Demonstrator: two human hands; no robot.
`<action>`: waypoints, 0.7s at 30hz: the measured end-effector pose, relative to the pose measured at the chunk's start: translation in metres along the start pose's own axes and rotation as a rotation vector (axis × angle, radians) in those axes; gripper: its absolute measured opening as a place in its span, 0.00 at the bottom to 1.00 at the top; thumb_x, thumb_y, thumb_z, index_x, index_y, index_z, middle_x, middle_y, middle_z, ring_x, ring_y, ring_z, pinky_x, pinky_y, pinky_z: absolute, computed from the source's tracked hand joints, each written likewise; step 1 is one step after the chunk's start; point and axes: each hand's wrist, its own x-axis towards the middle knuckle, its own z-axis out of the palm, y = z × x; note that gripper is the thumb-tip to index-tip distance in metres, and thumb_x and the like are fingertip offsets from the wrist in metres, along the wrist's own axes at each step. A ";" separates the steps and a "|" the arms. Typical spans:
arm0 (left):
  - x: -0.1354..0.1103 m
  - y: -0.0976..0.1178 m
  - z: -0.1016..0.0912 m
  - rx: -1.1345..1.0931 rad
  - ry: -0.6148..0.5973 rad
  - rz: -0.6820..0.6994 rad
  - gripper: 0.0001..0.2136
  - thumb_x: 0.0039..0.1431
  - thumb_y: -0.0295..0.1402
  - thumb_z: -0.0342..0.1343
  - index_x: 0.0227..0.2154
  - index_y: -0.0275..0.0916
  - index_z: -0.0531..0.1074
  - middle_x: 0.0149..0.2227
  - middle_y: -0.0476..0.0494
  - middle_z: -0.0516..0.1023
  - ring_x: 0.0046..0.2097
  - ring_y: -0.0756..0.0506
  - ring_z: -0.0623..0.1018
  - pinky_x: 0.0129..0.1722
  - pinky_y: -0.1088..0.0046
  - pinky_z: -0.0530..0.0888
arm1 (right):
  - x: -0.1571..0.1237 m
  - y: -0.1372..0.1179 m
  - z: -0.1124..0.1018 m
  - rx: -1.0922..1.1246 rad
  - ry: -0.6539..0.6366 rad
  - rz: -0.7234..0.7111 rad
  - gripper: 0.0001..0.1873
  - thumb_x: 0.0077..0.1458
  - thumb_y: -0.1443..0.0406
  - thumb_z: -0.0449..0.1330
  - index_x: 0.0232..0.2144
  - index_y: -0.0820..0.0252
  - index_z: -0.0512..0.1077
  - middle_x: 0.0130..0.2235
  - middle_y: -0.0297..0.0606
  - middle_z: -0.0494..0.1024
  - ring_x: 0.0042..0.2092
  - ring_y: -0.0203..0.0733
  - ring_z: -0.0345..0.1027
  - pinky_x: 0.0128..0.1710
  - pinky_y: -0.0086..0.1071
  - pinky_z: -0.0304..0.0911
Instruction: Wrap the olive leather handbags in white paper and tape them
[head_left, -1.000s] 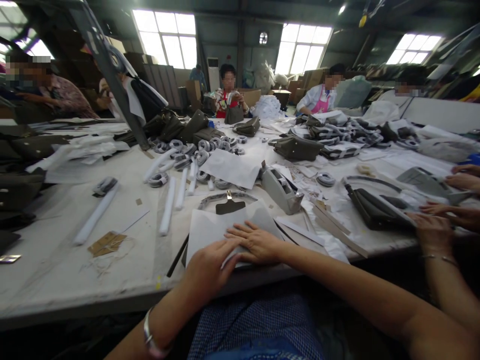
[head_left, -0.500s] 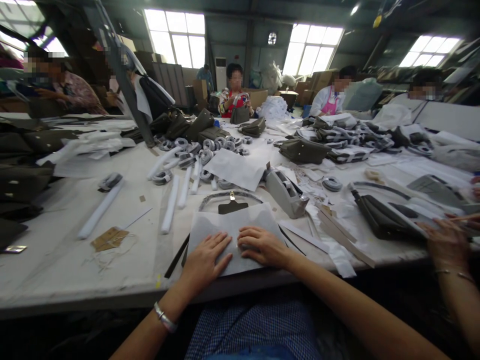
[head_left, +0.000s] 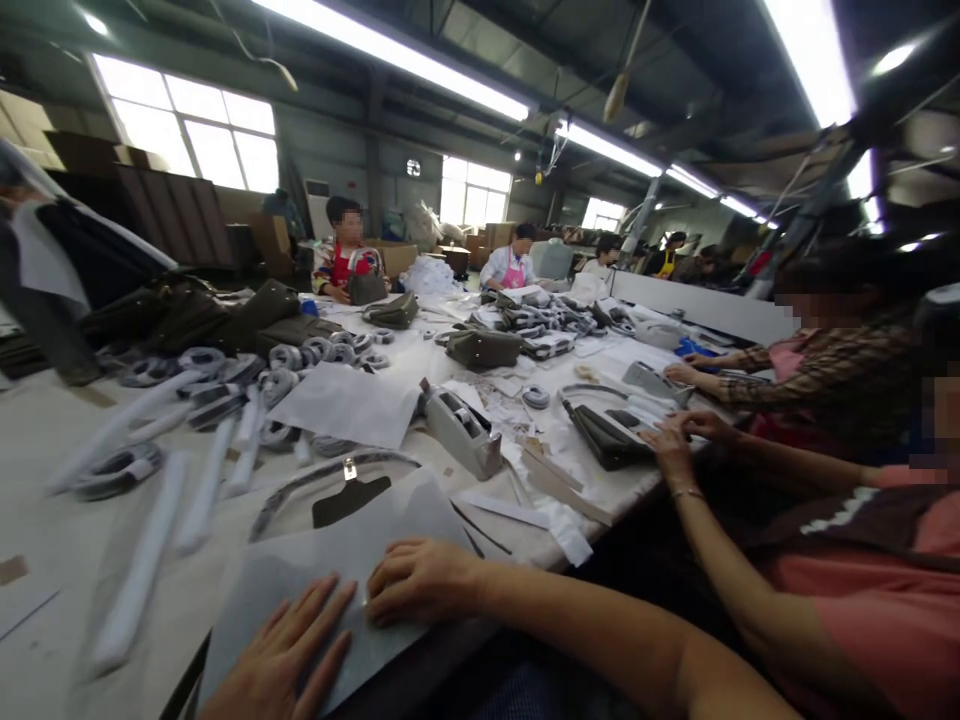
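Observation:
A white paper sheet [head_left: 300, 560] covers most of a dark bag on the table in front of me. Above its edge the bag's dark flap [head_left: 352, 502] with a gold-coloured clasp [head_left: 349, 470] shows, and a wrapped handle [head_left: 300, 490] arches behind. My left hand [head_left: 281, 650] lies flat on the paper with its fingers apart. To its right, my right hand [head_left: 420, 582] rests on the same sheet, fingers curled inward. A tiny bright spot shows at its fingertips; what they hold, if anything, is hidden.
A grey tape dispenser [head_left: 461, 430] stands beyond the paper, beside another loose sheet [head_left: 345, 400]. White rolled tubes [head_left: 142, 560] and wrapped coils [head_left: 120, 470] lie left. At right, a co-worker's hands [head_left: 679, 440] are by a dark bag [head_left: 600, 430]. More bags [head_left: 484, 345] are piled behind.
The view has swung to the right and tilted, bringing the co-workers at the right into sight. Both my hands remain on the paper; my right fingers look more curled.

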 end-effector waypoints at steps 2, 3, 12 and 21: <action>-0.001 -0.003 0.002 0.035 -0.013 0.027 0.27 0.65 0.43 0.49 0.66 0.54 0.53 0.63 0.50 0.68 0.58 0.43 0.75 0.52 0.65 0.77 | -0.001 -0.002 0.002 0.005 0.034 0.028 0.15 0.66 0.55 0.54 0.44 0.55 0.76 0.48 0.33 0.79 0.47 0.34 0.72 0.56 0.26 0.60; -0.001 -0.002 0.001 0.055 -0.018 0.030 0.27 0.65 0.44 0.49 0.66 0.54 0.55 0.63 0.49 0.67 0.57 0.42 0.75 0.52 0.64 0.77 | -0.001 -0.003 0.004 0.013 0.055 0.047 0.17 0.66 0.54 0.54 0.46 0.57 0.76 0.49 0.35 0.79 0.50 0.34 0.71 0.56 0.26 0.60; 0.019 0.025 -0.035 0.083 -0.304 -0.084 0.22 0.68 0.46 0.45 0.61 0.49 0.65 0.64 0.39 0.66 0.62 0.38 0.69 0.60 0.52 0.67 | -0.003 -0.008 -0.007 0.137 -0.179 0.181 0.22 0.69 0.56 0.48 0.60 0.56 0.67 0.62 0.38 0.70 0.65 0.43 0.58 0.68 0.47 0.42; 0.008 0.027 -0.042 0.062 -0.259 -0.131 0.27 0.67 0.47 0.47 0.67 0.49 0.54 0.69 0.43 0.55 0.68 0.37 0.58 0.66 0.51 0.57 | -0.013 -0.008 -0.026 0.208 -0.211 0.165 0.33 0.66 0.49 0.48 0.68 0.52 0.53 0.69 0.40 0.56 0.70 0.50 0.43 0.69 0.52 0.28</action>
